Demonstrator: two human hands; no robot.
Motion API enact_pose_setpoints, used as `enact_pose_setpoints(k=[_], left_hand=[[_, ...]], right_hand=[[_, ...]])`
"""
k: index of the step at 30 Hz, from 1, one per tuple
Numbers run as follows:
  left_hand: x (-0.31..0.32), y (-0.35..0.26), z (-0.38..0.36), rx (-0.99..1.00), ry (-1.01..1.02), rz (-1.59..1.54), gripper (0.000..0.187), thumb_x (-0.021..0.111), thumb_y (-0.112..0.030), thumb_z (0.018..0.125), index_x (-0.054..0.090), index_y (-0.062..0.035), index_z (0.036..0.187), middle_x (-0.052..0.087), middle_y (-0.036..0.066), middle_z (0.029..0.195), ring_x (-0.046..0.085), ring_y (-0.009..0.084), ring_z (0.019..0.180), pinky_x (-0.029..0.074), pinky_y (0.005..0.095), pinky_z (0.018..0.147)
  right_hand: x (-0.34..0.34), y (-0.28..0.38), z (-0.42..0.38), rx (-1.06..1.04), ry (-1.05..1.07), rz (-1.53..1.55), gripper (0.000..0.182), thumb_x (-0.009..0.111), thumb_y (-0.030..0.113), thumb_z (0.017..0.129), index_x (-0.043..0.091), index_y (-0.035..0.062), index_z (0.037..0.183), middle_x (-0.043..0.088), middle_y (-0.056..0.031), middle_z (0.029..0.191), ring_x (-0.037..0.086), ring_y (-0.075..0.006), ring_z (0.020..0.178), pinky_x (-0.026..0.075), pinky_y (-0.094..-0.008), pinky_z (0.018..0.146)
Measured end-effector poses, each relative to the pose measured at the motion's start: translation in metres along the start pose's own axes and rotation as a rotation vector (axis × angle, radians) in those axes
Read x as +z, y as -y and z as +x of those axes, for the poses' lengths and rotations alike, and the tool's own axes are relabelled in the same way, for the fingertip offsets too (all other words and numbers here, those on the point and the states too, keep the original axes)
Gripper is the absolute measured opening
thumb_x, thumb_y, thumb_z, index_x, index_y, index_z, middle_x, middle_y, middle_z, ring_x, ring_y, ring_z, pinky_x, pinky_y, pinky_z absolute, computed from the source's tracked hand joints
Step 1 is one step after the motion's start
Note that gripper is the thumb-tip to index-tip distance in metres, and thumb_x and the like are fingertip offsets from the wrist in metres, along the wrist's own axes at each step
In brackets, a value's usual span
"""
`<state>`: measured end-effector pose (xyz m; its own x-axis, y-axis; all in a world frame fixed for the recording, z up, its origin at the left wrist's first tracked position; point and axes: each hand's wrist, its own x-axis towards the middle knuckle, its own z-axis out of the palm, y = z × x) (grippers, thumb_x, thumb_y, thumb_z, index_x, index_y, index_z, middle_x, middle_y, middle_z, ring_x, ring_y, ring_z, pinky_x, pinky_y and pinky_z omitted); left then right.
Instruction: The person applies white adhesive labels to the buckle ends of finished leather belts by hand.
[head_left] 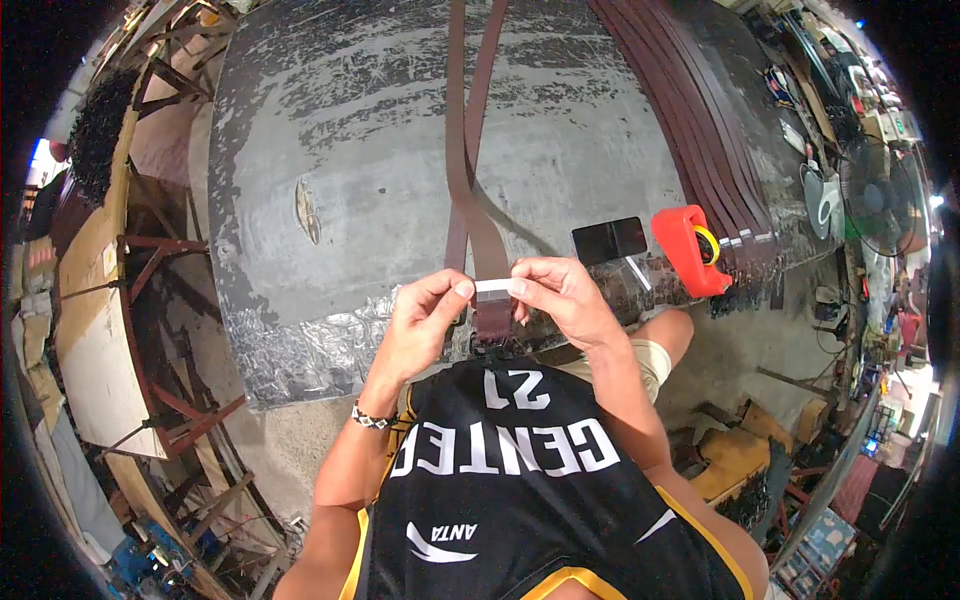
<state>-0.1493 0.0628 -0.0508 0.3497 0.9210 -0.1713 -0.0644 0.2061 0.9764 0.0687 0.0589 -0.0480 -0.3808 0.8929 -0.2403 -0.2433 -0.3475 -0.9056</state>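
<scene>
"So, what are the two hands doing?"

"The left hand [425, 315] and right hand [570, 305] pinch opposite ends of a short white strip [492, 286] between thumbs and forefingers, pulled straight"

"Where is that strip exactly?"

"Crosswise over a brown strap [487, 250], close to its near end, just in front of the person's black jersey [500, 440]. Whether it is already stuck down, I cannot tell"

"Which step does that look like?"

"Banding the strap end, I would judge. The next move calls for keeping the strip square and even, then smoothing it without creases"

"And farther out?"

"The strap runs away over a worn grey table [350, 180], crossing another brown length. To the right of the hands lie a black phone [610, 239] and a red tape dispenser [680, 250] with a yellow-rimmed roll [707, 245]. Beyond the dispenser, a row of brown straps [690, 130] lies side by side, with whitish bands near their closest ends. A fan [880, 195] stands at the far right"
</scene>
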Motion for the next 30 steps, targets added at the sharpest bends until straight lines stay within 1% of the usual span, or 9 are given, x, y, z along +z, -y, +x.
enact_pose_setpoints(k=[5, 9, 12, 15, 18, 21, 24, 27, 30], left_hand=[[0.009, -0.003, -0.001, -0.03, -0.031, -0.032, 0.021, 0.065, -0.02, 0.095, 0.065, 0.0001, 0.089, 0.06, -0.004, 0.076, 0.05, 0.0035, 0.07, 0.041, 0.0211, 0.063], [0.01, 0.004, 0.0, -0.093, -0.07, -0.073, 0.019, 0.068, -0.019, 0.093, 0.066, -0.0001, 0.087, 0.061, -0.004, 0.075, 0.051, 0.0033, 0.07, 0.041, 0.0212, 0.063], [0.013, 0.001, -0.001, -0.074, -0.101, -0.094, 0.024, 0.066, -0.023, 0.095, 0.065, -0.0001, 0.086, 0.059, -0.005, 0.072, 0.049, 0.0035, 0.069, 0.04, 0.0214, 0.062], [0.006, 0.008, -0.002, -0.056, -0.105, 0.009, 0.028, 0.063, -0.027, 0.097, 0.064, -0.003, 0.083, 0.058, -0.006, 0.074, 0.047, 0.0026, 0.069, 0.036, 0.0191, 0.061], [0.014, 0.006, -0.005, -0.052, -0.158, -0.08, 0.031, 0.061, -0.03, 0.098, 0.063, -0.0028, 0.083, 0.056, -0.006, 0.074, 0.046, 0.0029, 0.069, 0.034, 0.019, 0.061], [0.015, 0.019, -0.006, -0.053, -0.187, -0.182, 0.027, 0.062, -0.026, 0.098, 0.063, -0.0023, 0.084, 0.056, -0.006, 0.075, 0.048, 0.0029, 0.071, 0.037, 0.0187, 0.063], [0.019, 0.012, -0.007, 0.035, -0.178, -0.13, 0.021, 0.064, -0.019, 0.096, 0.064, -0.0001, 0.089, 0.062, -0.004, 0.079, 0.053, 0.0037, 0.075, 0.042, 0.0216, 0.065], [0.014, 0.004, -0.008, -0.042, -0.108, -0.069, 0.017, 0.065, -0.015, 0.095, 0.065, 0.0008, 0.09, 0.065, -0.002, 0.083, 0.055, 0.0039, 0.077, 0.045, 0.0213, 0.068], [0.004, 0.009, -0.006, -0.072, -0.04, -0.087, 0.017, 0.064, -0.015, 0.095, 0.066, 0.0022, 0.094, 0.066, -0.001, 0.084, 0.055, 0.0043, 0.076, 0.045, 0.0212, 0.067]], right_hand=[[0.004, -0.001, 0.0, 0.004, -0.04, 0.034, 0.015, 0.063, 0.016, 0.095, 0.065, 0.0019, 0.091, 0.061, 0.0018, 0.075, 0.057, -0.0048, 0.066, 0.046, -0.0203, 0.061], [0.01, -0.005, -0.001, 0.024, -0.078, -0.036, 0.014, 0.063, 0.015, 0.095, 0.065, 0.0024, 0.091, 0.06, 0.002, 0.076, 0.056, -0.0047, 0.066, 0.044, -0.0198, 0.061], [0.01, -0.006, -0.001, 0.027, -0.083, -0.022, 0.013, 0.063, 0.013, 0.094, 0.065, 0.0012, 0.092, 0.061, 0.0008, 0.08, 0.056, -0.0059, 0.068, 0.045, -0.0204, 0.063], [0.011, -0.007, 0.0, 0.019, -0.093, -0.001, 0.013, 0.063, 0.014, 0.095, 0.064, 0.0012, 0.093, 0.061, 0.0007, 0.08, 0.056, -0.0062, 0.069, 0.045, -0.0207, 0.064], [0.012, -0.009, 0.0, 0.022, -0.107, 0.054, 0.013, 0.064, 0.014, 0.094, 0.064, 0.0011, 0.093, 0.061, 0.0005, 0.081, 0.057, -0.0066, 0.07, 0.045, -0.0208, 0.064], [0.015, -0.01, 0.0, 0.027, -0.13, 0.095, 0.013, 0.064, 0.014, 0.094, 0.064, 0.001, 0.093, 0.061, 0.0003, 0.081, 0.056, -0.0068, 0.07, 0.045, -0.0209, 0.064], [0.014, -0.011, -0.001, 0.014, -0.132, 0.069, 0.013, 0.064, 0.014, 0.094, 0.064, 0.001, 0.094, 0.061, 0.0004, 0.081, 0.056, -0.0066, 0.069, 0.045, -0.0208, 0.064], [0.014, -0.012, -0.002, -0.002, -0.124, 0.036, 0.012, 0.064, 0.013, 0.094, 0.064, 0.0011, 0.094, 0.061, 0.0008, 0.081, 0.056, -0.0063, 0.069, 0.045, -0.0206, 0.064], [0.019, -0.01, -0.002, -0.009, -0.149, -0.018, 0.01, 0.063, 0.011, 0.094, 0.064, 0.0011, 0.093, 0.061, 0.0011, 0.081, 0.055, -0.0059, 0.069, 0.045, -0.0203, 0.064]])
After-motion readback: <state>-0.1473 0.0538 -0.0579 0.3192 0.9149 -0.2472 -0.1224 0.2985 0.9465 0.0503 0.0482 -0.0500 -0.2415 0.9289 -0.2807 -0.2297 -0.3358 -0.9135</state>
